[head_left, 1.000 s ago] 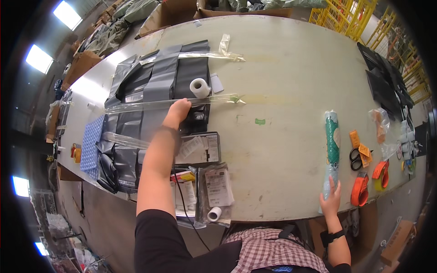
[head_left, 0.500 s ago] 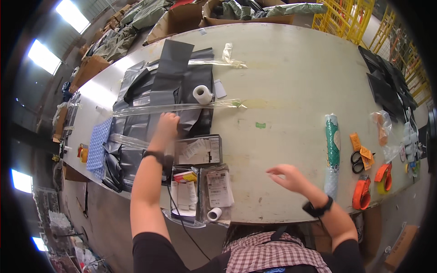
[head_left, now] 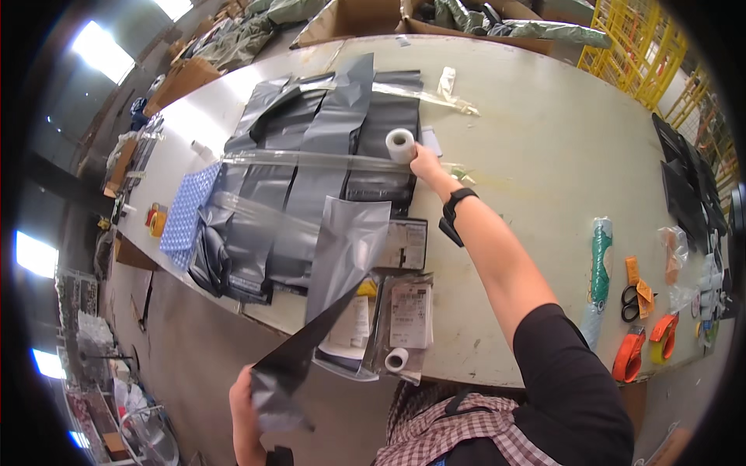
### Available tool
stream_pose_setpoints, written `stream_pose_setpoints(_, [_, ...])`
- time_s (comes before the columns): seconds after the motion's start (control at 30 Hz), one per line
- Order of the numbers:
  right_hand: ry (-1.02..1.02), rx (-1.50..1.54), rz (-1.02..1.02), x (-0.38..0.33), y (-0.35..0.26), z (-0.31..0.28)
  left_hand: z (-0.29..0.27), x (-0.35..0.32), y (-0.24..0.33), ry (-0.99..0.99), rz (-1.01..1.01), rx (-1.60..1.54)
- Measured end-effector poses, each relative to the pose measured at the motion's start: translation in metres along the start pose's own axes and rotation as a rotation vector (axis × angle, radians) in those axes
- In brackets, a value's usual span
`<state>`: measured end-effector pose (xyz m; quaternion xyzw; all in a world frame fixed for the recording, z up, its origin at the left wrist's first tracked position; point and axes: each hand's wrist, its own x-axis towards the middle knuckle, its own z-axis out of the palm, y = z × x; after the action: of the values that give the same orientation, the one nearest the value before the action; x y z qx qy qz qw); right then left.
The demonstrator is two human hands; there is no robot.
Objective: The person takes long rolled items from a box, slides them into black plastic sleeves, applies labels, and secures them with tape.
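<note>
Your left hand (head_left: 250, 404) grips a grey bag (head_left: 334, 287) at seven o'clock; your right hand (head_left: 426, 163) pinches the tape roll (head_left: 401, 144) at twelve.

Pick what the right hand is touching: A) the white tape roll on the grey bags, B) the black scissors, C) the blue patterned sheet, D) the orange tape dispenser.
A: the right hand reaches across the table to the white tape roll lying on the grey bags.

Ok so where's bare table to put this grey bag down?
The widest bare patch of table lies right of the tape roll, stretching toward the green roll. The left side is crowded with grey bags, and papers crowd the near edge.
</note>
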<state>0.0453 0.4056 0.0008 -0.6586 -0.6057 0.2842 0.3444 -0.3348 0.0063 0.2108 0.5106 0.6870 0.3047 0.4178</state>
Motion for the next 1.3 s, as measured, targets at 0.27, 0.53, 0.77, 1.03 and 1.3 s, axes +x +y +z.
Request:
stream_pose_setpoints(0.27, [0.085,0.042,-0.322,-0.096,0.045,-0.082,0.137,-0.053,-0.020,-0.068,-0.388,-0.949])
stream_pose_setpoints(0.53, [0.304,-0.601,0.302,-0.441,0.160,-0.283,0.304,0.116,0.133,0.401,0.852,-0.155])
stream_pose_setpoints(0.77, [0.156,-0.230,0.667,-0.515,0.120,-0.262,0.464,0.076,0.167,-0.133,1.152,0.706])
stream_pose_setpoints(1.03, [0.125,0.708,0.586,-0.662,0.062,-0.296,0.521,0.070,0.059,-0.399,1.221,0.705])
stream_pose_setpoints(1.3, [0.004,0.212,0.504,-0.666,0.044,-0.285,0.535,0.108,0.062,-0.862,0.883,0.207])
